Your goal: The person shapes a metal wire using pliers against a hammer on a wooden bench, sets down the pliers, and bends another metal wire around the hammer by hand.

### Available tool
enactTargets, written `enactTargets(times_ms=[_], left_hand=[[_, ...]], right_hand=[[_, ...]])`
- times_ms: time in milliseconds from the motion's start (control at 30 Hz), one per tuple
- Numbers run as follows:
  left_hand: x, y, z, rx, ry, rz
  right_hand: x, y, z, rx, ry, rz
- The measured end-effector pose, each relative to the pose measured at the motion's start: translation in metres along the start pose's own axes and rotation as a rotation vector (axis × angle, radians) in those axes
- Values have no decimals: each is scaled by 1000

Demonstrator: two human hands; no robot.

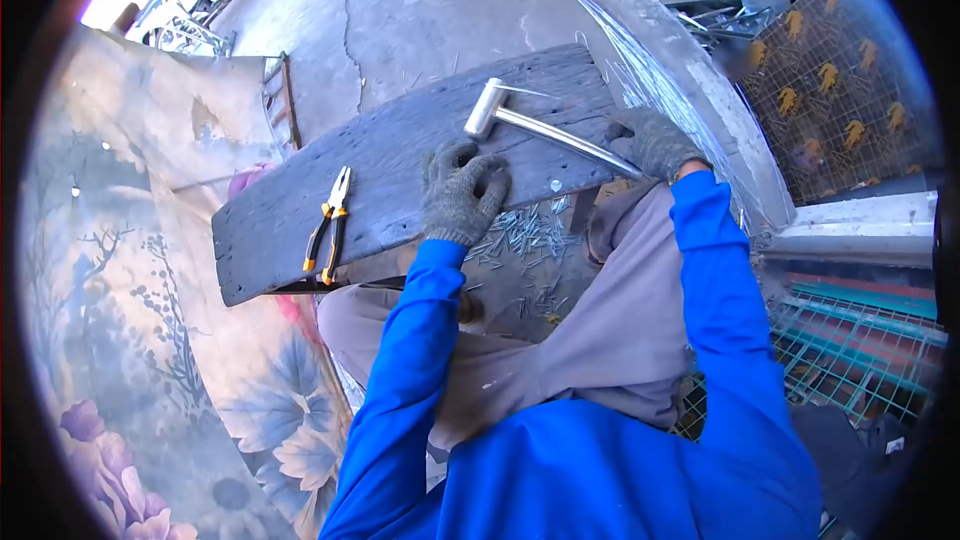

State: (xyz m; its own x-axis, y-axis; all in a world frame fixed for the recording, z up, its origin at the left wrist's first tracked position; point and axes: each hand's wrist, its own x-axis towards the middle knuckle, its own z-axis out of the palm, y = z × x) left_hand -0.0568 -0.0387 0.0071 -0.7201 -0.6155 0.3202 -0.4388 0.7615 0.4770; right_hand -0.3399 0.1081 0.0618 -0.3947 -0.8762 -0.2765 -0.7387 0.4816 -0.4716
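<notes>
My left hand point(465, 195), in a grey knit glove, rests at the near edge of a dark wooden board point(390, 165). Its fingers are curled in; whatever they may hold is hidden. My right hand point(652, 143), gloved alike, is at the board's right end, beside the handle end of a metal hammer point(560, 135). Its fingers look closed, but I cannot see what is in them. The hammer head lies just beyond my left hand, with a thin shiny strip near it. Pliers point(328, 225) with black and orange handles lie on the board's left part.
Many short metal pieces point(525, 235) are scattered on the floor under the board. Long thin wires point(650, 75) lie beyond its right end. A flowered sheet point(150, 270) hangs or lies at left. At right are a wire-mesh panel point(825, 90) and a green grid point(850, 340).
</notes>
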Motion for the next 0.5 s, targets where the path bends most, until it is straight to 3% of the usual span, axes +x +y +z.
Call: enactTargets(times_ms=[133,333,400,467,500], left_hand=[[-2,-5,-6,-57,-43,62],[-17,-6,-9,-137,-6,101],[-30,-9,-6,-198,6,41],[-39,-15,2,-857,168,-491],[-39,-19,-4,-898,197,-603]], right_hand=[[1,8,4,-49,71,-49],[2,11,4,-31,-21,-55],[3,14,8,-61,22,-41],[5,12,9,-58,-13,7],[5,11,10,-68,20,2]])
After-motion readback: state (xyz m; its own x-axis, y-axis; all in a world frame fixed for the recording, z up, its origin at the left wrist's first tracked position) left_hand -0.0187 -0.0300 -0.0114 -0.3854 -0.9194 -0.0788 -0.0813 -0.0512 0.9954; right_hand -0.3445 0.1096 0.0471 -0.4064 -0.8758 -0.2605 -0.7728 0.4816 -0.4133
